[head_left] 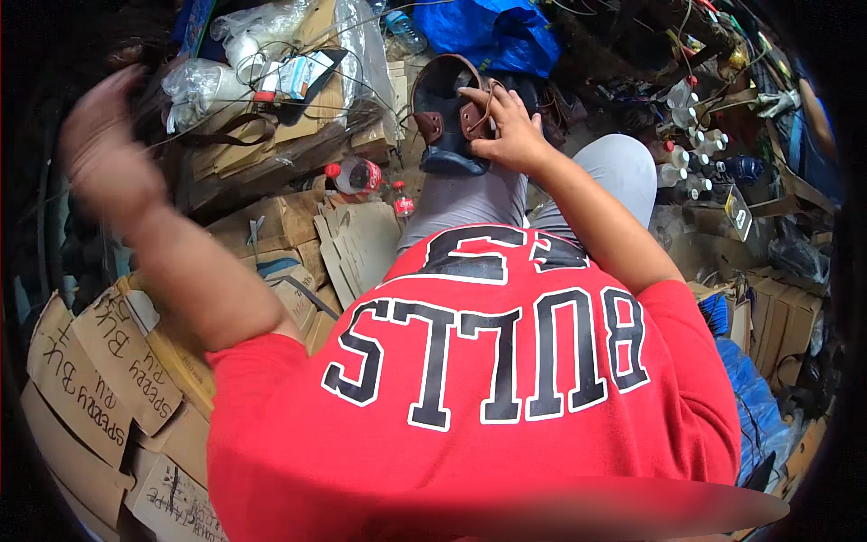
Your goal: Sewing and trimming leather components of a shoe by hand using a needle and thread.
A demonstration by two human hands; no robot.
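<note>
A dark shoe (pixel 452 161) with brown leather eyelet flaps and a brown-edged opening rests on my grey-trousered lap. My right hand (pixel 510 135) lies over its right side, thumb on the brown flap and fingers bent round the edge. A thin brown lace or cord loops near these fingers. Out to the far left, my left hand (pixel 108 144) is raised and smeared by motion, well apart from the shoe. Whether it holds anything does not show. Thin dark strands cross the area between it and the shoe.
At the upper left, a low bench (pixel 298 158) carries plastic bags, a small box and a strap. Red-capped bottles (pixel 361 175) stand beside it. Cardboard pieces (pixel 99 379) pile at the lower left. Several small bottles (pixel 686 158) cluster at the right; a blue bag (pixel 488 32) lies at the top.
</note>
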